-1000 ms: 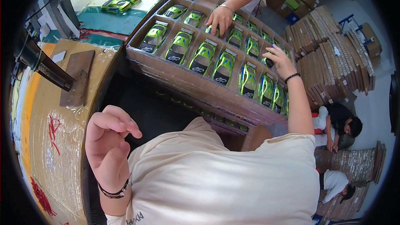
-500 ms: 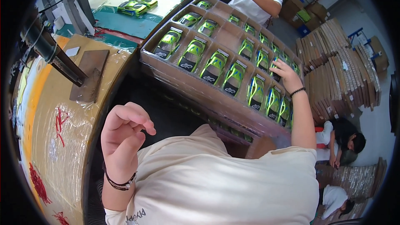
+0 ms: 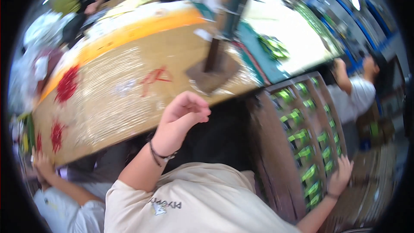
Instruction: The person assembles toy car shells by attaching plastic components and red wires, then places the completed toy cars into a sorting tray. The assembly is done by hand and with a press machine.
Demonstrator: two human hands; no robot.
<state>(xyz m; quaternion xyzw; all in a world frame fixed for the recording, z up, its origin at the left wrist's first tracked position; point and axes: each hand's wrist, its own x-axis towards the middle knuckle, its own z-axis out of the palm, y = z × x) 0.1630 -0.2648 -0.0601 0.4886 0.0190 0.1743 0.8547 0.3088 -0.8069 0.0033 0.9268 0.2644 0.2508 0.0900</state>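
Observation:
To my right stands a stack of compartmented plastic trays [image 3: 276, 146], blurred by motion. The top tray holds several bright green toy cars [image 3: 304, 153] with dark fronts, sitting in separate pockets. My right hand [image 3: 340, 176] lies at the tray's far right edge with fingers outstretched; it grips no car that I can see. My left hand [image 3: 183, 114] is raised in front of my body, apart from the trays. Its fingers curl in toward the thumb, and nothing shows between them.
A table wrapped in clear film [image 3: 129, 86] spans the left, with a metal post [image 3: 213, 56] on a base plate. Stacked green car bodies [image 3: 274, 47] lie on the bright worktop [image 3: 297, 28] beyond. Co-workers stand at far right [image 3: 355, 97] and lower left [image 3: 82, 203]. Cardboard is stacked lower right.
The view has swung left, so the trays now appear further right and more of the table shows. My right hand has shifted toward the tray's outer edge. My left hand stays curled.

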